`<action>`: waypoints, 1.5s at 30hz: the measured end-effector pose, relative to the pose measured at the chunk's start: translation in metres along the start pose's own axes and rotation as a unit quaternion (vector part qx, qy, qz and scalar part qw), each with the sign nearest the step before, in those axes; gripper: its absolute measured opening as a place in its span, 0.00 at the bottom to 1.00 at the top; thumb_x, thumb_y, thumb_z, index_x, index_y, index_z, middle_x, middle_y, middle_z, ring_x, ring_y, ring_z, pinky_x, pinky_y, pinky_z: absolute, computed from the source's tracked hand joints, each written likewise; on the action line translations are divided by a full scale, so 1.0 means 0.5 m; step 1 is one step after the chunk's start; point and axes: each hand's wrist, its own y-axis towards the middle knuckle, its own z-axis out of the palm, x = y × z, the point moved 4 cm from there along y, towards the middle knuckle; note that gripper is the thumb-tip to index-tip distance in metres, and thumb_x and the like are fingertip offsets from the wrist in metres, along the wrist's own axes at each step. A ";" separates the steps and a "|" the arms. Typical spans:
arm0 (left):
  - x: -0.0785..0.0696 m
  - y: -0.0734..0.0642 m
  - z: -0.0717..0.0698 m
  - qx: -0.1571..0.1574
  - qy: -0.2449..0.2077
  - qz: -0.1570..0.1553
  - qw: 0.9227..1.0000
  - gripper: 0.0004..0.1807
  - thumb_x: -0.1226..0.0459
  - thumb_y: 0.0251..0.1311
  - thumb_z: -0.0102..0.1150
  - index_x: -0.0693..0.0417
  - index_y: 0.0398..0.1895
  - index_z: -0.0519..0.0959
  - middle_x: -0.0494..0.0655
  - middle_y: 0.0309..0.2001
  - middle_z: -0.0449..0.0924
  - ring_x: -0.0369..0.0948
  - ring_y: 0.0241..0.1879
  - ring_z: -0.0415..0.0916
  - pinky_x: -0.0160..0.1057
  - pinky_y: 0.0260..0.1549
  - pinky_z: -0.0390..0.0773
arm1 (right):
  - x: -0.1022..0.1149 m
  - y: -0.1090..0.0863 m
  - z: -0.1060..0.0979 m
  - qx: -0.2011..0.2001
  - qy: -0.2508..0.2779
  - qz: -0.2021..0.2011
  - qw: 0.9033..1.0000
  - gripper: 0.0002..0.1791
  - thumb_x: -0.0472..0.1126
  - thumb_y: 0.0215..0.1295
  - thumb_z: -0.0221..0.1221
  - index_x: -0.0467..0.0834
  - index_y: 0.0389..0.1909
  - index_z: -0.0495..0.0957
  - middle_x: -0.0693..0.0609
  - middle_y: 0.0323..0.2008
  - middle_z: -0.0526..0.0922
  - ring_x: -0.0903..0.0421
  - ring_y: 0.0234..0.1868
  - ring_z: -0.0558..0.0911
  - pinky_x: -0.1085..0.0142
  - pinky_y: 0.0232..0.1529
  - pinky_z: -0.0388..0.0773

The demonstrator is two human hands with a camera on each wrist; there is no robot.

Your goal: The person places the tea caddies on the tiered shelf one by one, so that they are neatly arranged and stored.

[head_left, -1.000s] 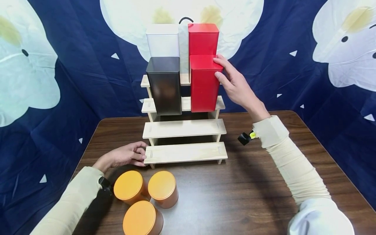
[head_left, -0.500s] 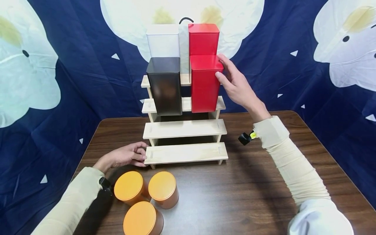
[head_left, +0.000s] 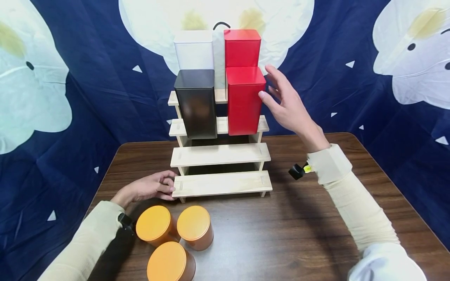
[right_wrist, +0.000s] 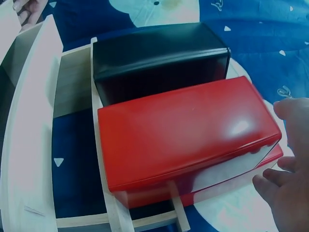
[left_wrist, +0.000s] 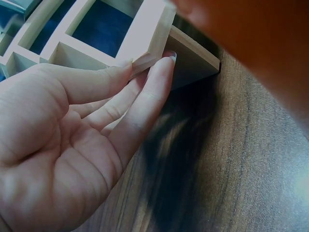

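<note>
A stepped wooden display rack [head_left: 221, 153] stands on the table. My left hand [head_left: 151, 185] pinches the left end of its lowest board [left_wrist: 152, 36], thumb on one face and fingertips on the other. On the second tier from the top, a tall red tin [head_left: 245, 103] stands beside a black tin [head_left: 196, 105]. Behind them on the top tier are a white tin [head_left: 194, 52] and another red tin [head_left: 241, 48]. My right hand [head_left: 288, 101] is beside the front red tin's upper right edge, fingers spread and holding nothing; in the right wrist view the fingers [right_wrist: 268, 188] are apart from it.
Three round orange tins [head_left: 195, 228] stand on the brown wooden table [head_left: 281, 242] in front of the rack, close to my left forearm. The two lower boards [head_left: 221, 154] bear nothing. A dark blue printed cloth [head_left: 105, 58] hangs behind and at both sides.
My right hand has let go of the front red tin and drawn slightly to the right, its fingers now off the lid. The left hand and the tins keep their places.
</note>
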 end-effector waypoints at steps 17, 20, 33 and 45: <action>0.002 0.002 -0.002 0.007 -0.006 0.005 1.000 0.26 0.74 0.63 0.52 0.65 0.61 0.54 0.50 0.39 0.73 0.44 0.40 0.79 0.50 0.47 0.82 | 0.095 -0.069 -0.008 -0.024 -0.010 -0.063 0.998 0.35 0.30 0.62 0.58 0.34 0.69 0.56 0.42 0.68 0.62 0.53 0.69 0.63 0.56 0.70 0.64; 0.002 0.002 -0.003 0.007 -0.003 0.005 1.000 0.27 0.74 0.64 0.52 0.66 0.62 0.53 0.51 0.39 0.73 0.45 0.40 0.79 0.50 0.47 0.82 | 0.106 -0.078 -0.006 -0.031 -0.002 -0.081 0.996 0.35 0.27 0.61 0.59 0.33 0.68 0.57 0.40 0.67 0.64 0.50 0.68 0.64 0.55 0.69 0.65; 0.003 0.004 -0.005 0.001 -0.002 -0.001 1.000 0.26 0.74 0.64 0.51 0.65 0.61 0.53 0.51 0.39 0.73 0.45 0.40 0.79 0.52 0.48 0.81 | 0.096 -0.119 0.038 0.002 0.031 -0.182 0.983 0.38 0.28 0.55 0.64 0.35 0.67 0.61 0.42 0.65 0.67 0.47 0.64 0.69 0.59 0.65 0.71; 0.002 0.003 -0.003 -0.001 -0.003 -0.004 1.000 0.27 0.74 0.64 0.51 0.64 0.62 0.53 0.51 0.40 0.73 0.45 0.41 0.78 0.52 0.48 0.81 | 0.099 -0.159 0.110 0.077 0.042 -0.165 0.982 0.39 0.32 0.56 0.65 0.40 0.69 0.60 0.47 0.66 0.67 0.50 0.64 0.69 0.58 0.63 0.73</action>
